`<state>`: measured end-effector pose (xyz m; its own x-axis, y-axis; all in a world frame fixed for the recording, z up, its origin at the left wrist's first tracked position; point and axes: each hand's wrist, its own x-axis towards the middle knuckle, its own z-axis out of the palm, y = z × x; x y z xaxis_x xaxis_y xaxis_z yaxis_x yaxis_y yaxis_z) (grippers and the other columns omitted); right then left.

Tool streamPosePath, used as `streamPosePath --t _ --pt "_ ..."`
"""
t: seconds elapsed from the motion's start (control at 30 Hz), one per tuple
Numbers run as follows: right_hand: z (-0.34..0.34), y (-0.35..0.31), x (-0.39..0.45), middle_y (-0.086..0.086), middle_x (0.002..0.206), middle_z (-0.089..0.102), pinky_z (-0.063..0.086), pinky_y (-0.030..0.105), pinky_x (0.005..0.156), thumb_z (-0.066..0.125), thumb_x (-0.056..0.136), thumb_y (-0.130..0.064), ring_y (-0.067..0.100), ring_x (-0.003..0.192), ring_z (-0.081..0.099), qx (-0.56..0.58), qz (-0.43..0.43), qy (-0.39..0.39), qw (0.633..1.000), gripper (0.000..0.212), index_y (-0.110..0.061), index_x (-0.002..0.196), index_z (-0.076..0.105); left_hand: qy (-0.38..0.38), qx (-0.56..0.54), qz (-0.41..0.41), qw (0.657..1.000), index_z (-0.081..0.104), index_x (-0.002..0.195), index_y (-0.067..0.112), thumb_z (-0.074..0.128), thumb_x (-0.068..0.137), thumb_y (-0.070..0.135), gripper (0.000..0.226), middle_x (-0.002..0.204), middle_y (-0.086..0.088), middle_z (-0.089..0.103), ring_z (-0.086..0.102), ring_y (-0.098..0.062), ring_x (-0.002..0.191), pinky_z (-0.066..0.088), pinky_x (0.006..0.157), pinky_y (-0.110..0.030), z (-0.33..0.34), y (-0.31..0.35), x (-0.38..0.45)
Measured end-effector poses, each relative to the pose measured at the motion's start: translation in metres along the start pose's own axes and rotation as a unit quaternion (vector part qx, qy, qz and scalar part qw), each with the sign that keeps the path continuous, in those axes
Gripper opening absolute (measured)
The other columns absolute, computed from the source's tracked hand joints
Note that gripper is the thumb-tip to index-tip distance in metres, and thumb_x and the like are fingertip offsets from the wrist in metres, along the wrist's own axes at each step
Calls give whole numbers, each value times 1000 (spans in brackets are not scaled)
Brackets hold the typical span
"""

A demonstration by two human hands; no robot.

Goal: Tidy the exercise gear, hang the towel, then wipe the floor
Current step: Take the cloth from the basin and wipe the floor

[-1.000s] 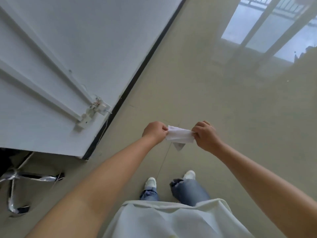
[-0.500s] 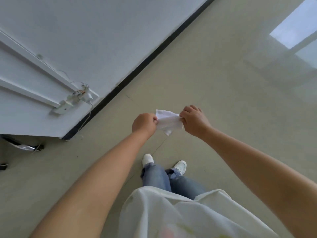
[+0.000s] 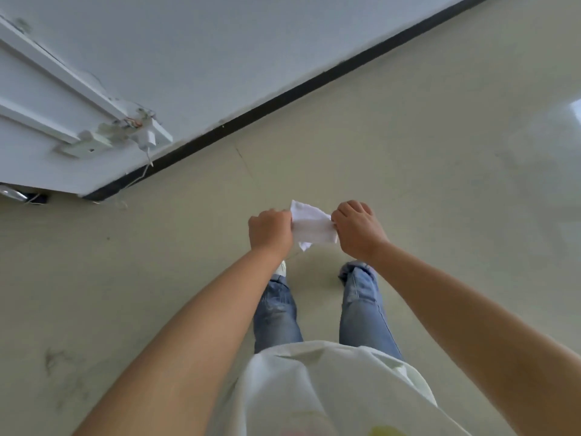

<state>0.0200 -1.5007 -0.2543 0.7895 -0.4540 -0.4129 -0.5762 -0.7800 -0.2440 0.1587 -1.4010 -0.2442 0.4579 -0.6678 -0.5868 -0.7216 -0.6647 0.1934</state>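
Cloth stretched, ready for the floor.
I see the left hand (image 3: pixel 270 229) and right hand (image 3: pixel 358 229) each pinching an end of the white cloth (image 3: pixel 312 226), probably spreading it for wiping.

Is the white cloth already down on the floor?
No: the white cloth is held up between the left hand and the right hand, well above the floor.
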Motion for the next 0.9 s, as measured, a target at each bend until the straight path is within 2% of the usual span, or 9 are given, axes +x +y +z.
streamPosePath --t 0.13,0.23,0.33,0.43,0.5,0.6,0.67,0.8,0.9 --pt "24 42 39 16 110 58 29 36 103 49 74 7 33 115 47 -12 -20 -54 998 33 0 104 60 -20 46 -23 998 60 103 10 49 82 1 26 106 -6 62 55 -27 103 28 79 -31 29 26 37" --pt "66 83 71 14 110 57 29 35 102 48 74 6 32 114 47 -18 -37 -64 997 32 -1 102 60 56 75 -34 995 64 62 16 79 41 5 28 62 0 63 62 -21 61 36 61 -24 72 43 82" --pt "127 127 112 17 93 61 41 41 90 55 62 11 37 97 56 -27 -53 -27 998 28 1 86 62 72 48 -29 996 56 45 17 77 16 1 39 43 2 53 54 -19 40 35 45 -17 142 48 139" --pt "199 165 157 11 66 60 53 37 67 67 36 12 34 67 63 -57 -108 15 992 32 -5 62 59 103 43 -23 993 59 50 15 77 19 -1 40 46 0 54 54 -22 41 38 42 -18 219 41 198" --pt "248 184 189 7 62 60 55 34 64 71 29 9 30 61 63 -92 -150 24 984 35 -7 58 59 114 27 -29 993 61 55 12 79 23 -3 39 49 -3 55 55 -24 43 37 41 -20 269 31 237" --pt "313 208 239 8 63 60 55 35 69 57 47 6 30 63 63 -113 -218 50 968 17 -6 60 60 102 -79 -74 989 66 91 -1 67 66 -6 26 83 -17 63 61 -34 73 42 58 -33 334 11 290" --pt "349 223 266 8 64 59 53 35 73 34 58 1 29 66 59 -125 -260 80 954 25 -5 61 59 123 -150 -98 976 58 111 1 47 89 0 24 106 -16 57 57 -34 95 39 72 -34 373 -4 321" --pt "424 253 282 8 66 56 36 44 92 30 63 1 24 78 38 -175 -303 141 926 29 -7 63 58 98 -266 -133 950 61 107 1 48 91 5 21 104 -15 62 57 -28 98 34 74 -22 445 -21 353" --pt "465 264 273 6 77 62 28 52 100 58 65 -6 24 91 41 -231 -287 49 928 8 -10 70 64 56 -277 -141 949 61 112 5 51 91 9 24 104 -12 63 59 -28 97 40 74 -27 485 -25 360"
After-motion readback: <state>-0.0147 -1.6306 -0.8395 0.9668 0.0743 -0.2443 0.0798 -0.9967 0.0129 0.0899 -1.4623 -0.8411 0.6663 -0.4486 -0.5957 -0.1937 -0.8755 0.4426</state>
